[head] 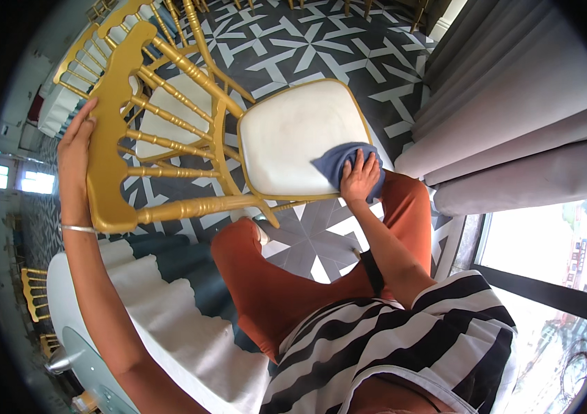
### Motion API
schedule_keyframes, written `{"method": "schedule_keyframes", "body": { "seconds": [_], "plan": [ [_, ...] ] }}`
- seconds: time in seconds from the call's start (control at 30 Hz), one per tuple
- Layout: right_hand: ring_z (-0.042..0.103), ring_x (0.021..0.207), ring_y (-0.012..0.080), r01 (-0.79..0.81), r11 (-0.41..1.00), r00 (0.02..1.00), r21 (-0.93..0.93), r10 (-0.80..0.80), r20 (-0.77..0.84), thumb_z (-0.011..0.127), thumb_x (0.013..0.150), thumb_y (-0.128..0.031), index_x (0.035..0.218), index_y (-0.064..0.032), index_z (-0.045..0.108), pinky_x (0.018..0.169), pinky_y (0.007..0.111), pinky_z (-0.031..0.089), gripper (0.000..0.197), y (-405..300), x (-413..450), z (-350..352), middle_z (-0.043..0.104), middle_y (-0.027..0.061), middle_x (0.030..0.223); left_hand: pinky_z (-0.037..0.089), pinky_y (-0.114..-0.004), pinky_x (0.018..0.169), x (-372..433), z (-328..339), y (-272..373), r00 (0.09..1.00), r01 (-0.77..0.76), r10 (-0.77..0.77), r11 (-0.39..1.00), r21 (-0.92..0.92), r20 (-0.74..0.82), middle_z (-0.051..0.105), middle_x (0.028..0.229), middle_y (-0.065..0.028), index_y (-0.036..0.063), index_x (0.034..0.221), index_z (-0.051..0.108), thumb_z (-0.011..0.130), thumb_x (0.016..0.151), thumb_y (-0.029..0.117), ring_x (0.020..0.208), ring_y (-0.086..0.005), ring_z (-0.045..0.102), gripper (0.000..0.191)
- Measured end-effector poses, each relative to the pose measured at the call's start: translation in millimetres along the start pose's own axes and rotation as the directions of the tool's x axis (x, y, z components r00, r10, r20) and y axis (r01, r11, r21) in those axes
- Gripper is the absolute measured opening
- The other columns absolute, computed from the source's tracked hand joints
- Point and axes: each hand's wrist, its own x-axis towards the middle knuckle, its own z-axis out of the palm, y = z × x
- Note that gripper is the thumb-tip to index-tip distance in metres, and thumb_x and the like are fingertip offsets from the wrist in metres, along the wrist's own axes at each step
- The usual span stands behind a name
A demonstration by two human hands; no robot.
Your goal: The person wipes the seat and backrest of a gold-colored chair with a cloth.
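Observation:
A gold chair (109, 129) with a spindle back stands before me, its back toward my left. My left hand (77, 132) grips the outer edge of its top rail, the thumb and part of the palm hidden by the wood. On the chair's white padded seat (298, 139) lies a bunched blue cloth (336, 159). Pressed onto that cloth is my right hand (361, 178), at the seat's near right corner, next to my knee. Faint grey smudges show on the white cover.
Another gold chair with a white seat (177, 111) stands just behind. At lower left is a round table with a white and teal cloth (169, 305). Grey curtains (506, 114) and a window (542, 248) flank my right. The floor (309, 46) has patterned tiles.

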Motion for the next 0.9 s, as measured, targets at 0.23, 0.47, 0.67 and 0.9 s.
{"method": "schedule_keyframes", "body": {
  "seconds": [0.23, 0.47, 0.67, 0.9],
  "plan": [
    [0.035, 0.137, 0.0379, -0.016, 0.991, 0.969, -0.134, 0.049, 0.243, 0.046, 0.095, -0.047, 0.146, -0.0123, 0.041, 0.114, 0.051, 0.022, 0.062, -22.1, 118.7, 58.6, 0.039, 0.0187, 0.149, 0.042, -0.021, 0.096, -19.0, 4.4, 19.2, 0.992, 0.127, -0.127, 0.991, 0.036, 0.008, 0.060, 0.133, -0.0052, 0.0077, 0.135, 0.060, 0.048, 0.099, 0.015, 0.113, -0.0124, 0.057, 0.039],
    [0.035, 0.134, 0.0399, -0.021, 0.976, 0.958, -0.219, 0.082, 0.276, 0.042, 0.096, -0.049, 0.143, -0.0161, 0.044, 0.112, 0.054, 0.020, 0.058, -76.5, 208.6, 116.7, 0.040, 0.0151, 0.148, 0.042, -0.015, 0.067, -22.4, 16.4, 25.2, 0.989, 0.095, -0.090, 0.995, 0.040, -0.119, 0.068, 0.101, -0.0020, 0.0091, 0.129, 0.066, 0.050, 0.098, 0.013, 0.077, -0.0035, 0.056, 0.035],
    [0.032, 0.136, 0.0364, 0.473, 0.864, 0.804, -0.172, -0.344, 0.484, 0.037, 0.097, -0.050, 0.133, -0.0187, 0.057, 0.113, 0.061, 0.012, 0.052, -187.8, 185.6, 147.9, 0.048, 0.0092, 0.143, 0.042, -0.016, 0.068, -27.0, 13.1, 30.9, 0.984, 0.130, -0.123, 0.990, 0.051, -0.127, 0.067, 0.098, -0.0023, 0.0074, 0.130, 0.064, 0.048, 0.099, 0.011, 0.078, -0.0033, 0.056, 0.035],
    [0.028, 0.142, 0.0364, 0.654, 0.755, 0.630, 0.031, -0.568, 0.529, 0.046, 0.096, -0.048, 0.136, -0.0114, 0.054, 0.116, 0.061, 0.010, 0.055, -267.7, 79.6, 137.2, 0.043, 0.0140, 0.147, 0.042, -0.017, 0.072, -29.0, 18.2, 35.3, 0.990, 0.109, -0.105, 0.993, 0.037, -0.089, 0.066, 0.101, -0.0030, 0.0059, 0.130, 0.064, 0.048, 0.098, 0.010, 0.080, -0.0049, 0.055, 0.036]
  ]
}}
